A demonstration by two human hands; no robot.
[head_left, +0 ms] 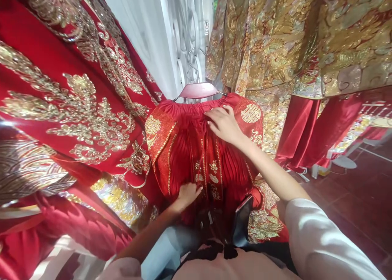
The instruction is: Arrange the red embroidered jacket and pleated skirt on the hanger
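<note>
A red pleated skirt (186,149) with gold embroidery hangs from a dark red hanger (199,90) straight ahead. My right hand (223,123) rests on the skirt near its gathered waistband, fingers bent and pressed into the cloth. Lower down, my left hand (187,194) pinches a fold of the pleats, with the fingers closed on the fabric. A dark phone-like object (241,221) sits at my waist below the skirt.
Red gowns with gold embroidery (76,108) hang close on the left. Gold brocade garments (290,39) hang on the right. A white wall and metal grille (180,31) stand behind the hanger. Dark tiled floor (352,198) and white stand bases (344,162) lie at the right.
</note>
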